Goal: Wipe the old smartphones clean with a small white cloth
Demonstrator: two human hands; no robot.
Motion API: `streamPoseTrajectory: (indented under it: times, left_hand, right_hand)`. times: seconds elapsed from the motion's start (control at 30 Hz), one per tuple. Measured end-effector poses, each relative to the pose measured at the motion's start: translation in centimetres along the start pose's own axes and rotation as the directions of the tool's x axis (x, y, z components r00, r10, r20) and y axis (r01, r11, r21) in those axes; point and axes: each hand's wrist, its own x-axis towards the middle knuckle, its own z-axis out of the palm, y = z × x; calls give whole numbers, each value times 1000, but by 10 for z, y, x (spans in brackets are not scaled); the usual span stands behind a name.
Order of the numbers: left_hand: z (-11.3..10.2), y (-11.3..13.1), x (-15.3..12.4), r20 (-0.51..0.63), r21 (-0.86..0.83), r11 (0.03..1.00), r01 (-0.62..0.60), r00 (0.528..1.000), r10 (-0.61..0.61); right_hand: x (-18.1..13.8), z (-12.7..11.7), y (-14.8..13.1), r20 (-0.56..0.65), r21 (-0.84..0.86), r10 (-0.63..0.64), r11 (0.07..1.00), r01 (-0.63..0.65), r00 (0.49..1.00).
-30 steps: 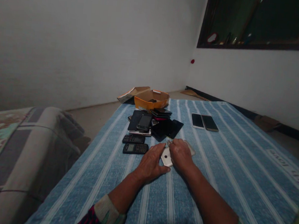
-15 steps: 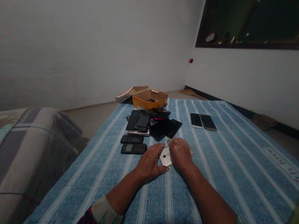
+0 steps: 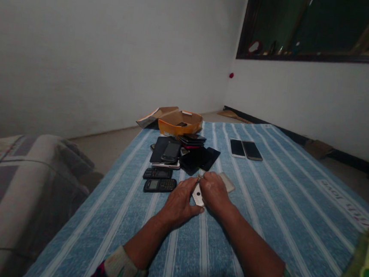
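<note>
My left hand (image 3: 180, 202) steadies a white phone (image 3: 198, 195) against the striped cloth, thumb at its near edge and fingers along its left side. Curled over the phone's far right part is my right hand (image 3: 215, 189), its fingers bent inward. Something small and light shows at those fingertips, but I cannot make out what it is. Just beyond the right hand lies a flat pale piece (image 3: 227, 182), partly covered by it. Two black keypad phones, the nearer one (image 3: 160, 185) and the farther one (image 3: 157, 173), lie left of my left hand.
Beyond my hands is a heap of dark phones (image 3: 199, 157). An open orange box (image 3: 179, 127) stands behind it. Two phones lie side by side at right, one white-framed (image 3: 237, 148), one dark (image 3: 252, 150). A yellow-green package (image 3: 367, 266) sits at the right edge.
The view has shifted slightly to the right. Both hands remain at the white phone, with slightly less of it showing between them; more of the pale piece shows beside my right hand.
</note>
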Motion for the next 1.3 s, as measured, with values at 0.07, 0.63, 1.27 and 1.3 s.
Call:
streamPoseTrajectory:
  times: [0.07, 0.63, 1.27, 1.3]
  left_hand:
    - [0, 0, 0, 2, -3, 1000, 5, 1000, -5]
    - [-1, 2, 1, 30, 51, 998, 23, 999, -25]
    - [0, 0, 1, 21, 103, 994, 43, 999, -46]
    - [1, 0, 0, 24, 106, 993, 49, 998, -52]
  right_hand:
    - [0, 0, -1, -4, 11, -26, 1000, 26, 1000]
    - [0, -1, 4, 9, -18, 57, 998, -57, 998]
    - [0, -2, 18, 10, -43, 156, 987, -156, 988]
    - [0, -3, 23, 11, -52, 187, 981, -186, 982]
